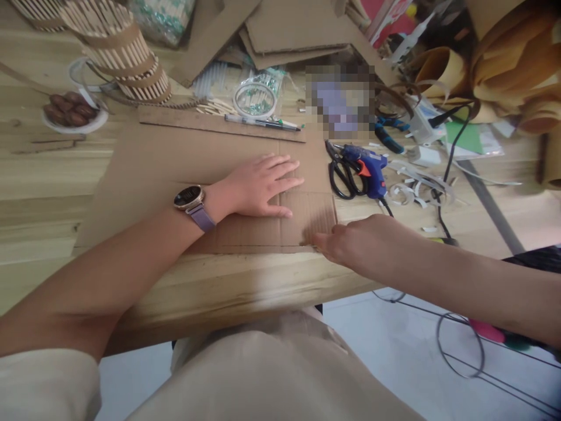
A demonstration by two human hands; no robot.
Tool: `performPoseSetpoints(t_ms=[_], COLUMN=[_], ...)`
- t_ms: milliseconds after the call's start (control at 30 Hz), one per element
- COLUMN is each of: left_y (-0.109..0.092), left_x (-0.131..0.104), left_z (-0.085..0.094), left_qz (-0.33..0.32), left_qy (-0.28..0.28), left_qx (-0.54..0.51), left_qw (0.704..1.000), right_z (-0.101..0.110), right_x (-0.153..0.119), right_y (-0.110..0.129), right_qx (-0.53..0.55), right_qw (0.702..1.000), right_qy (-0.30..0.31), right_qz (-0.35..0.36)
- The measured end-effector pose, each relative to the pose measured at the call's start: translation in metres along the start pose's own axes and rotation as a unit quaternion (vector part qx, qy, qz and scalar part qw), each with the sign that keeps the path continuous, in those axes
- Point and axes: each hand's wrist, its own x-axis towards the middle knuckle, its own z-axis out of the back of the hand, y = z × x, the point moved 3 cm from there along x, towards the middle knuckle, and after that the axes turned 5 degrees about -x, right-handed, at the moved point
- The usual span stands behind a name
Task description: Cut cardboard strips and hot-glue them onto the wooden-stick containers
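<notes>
Cardboard sheet (175,158) flat at tabletop (39,193) near edge. Left hand (258,187) palm down on it, fingers spread. Right hand (355,240) at sheet's near right corner, fingers curled; can't tell if gripping anything. White bowl (100,123) at left holds reddish-brown nuts (70,109). Far clear bag (162,20) holds green-and-white pieces; smaller bag (277,79), near pen (258,122), has similar ones. Right of sheet: black-handled scissors (345,178), blue glue gun (371,169). Watch (189,197) display, pink-and-white package (392,17) print unreadable.
</notes>
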Motion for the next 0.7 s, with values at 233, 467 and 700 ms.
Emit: performPoseSetpoints(t_ms=[233, 467, 700], left_y=[0.001, 0.003, 0.003], left_x=[-0.001, -0.002, -0.002], left_z=[0.0, -0.001, 0.0], left_qz=[0.007, 0.004, 0.008], left_qy=[0.0, -0.002, -0.002], left_qx=[-0.005, -0.011, -0.011], left_qw=[1.0, 1.0, 1.0], right_z=[-0.009, -0.024, -0.048], right_x=[-0.006, -0.014, -0.018], right_y=[-0.006, -0.013, -0.024], right_qx=[-0.011, -0.03, 0.025], right_qw=[1.0, 0.999, 0.998], right_qy=[0.014, -0.005, -0.022], right_qz=[-0.015, -0.027, -0.049])
